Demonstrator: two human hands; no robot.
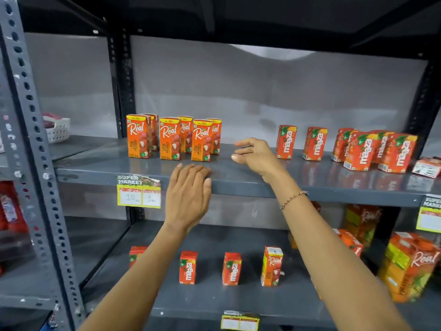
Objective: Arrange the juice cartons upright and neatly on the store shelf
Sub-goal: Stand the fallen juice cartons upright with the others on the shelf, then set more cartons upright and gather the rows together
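Several orange Real litchi cartons (170, 139) stand upright in two tight rows at the left of the grey shelf (238, 180). To the right, red Maaza cartons (286, 141) stand spaced out, with a cluster (379, 150) tilted and crowded at the far right. One carton (427, 166) lies flat at the right edge. My left hand (188, 197) hovers flat in front of the shelf's front edge, fingers together, holding nothing. Above the shelf, between the Real and Maaza groups, my right hand (256, 154) is open and empty.
The lower shelf (214, 299) holds two upright Maaza cartons (188, 267), a small Real carton (272, 265) and large Real cartons (410, 266) at the right. A price tag (138, 191) hangs on the shelf edge. A white basket (57, 129) sits at the far left.
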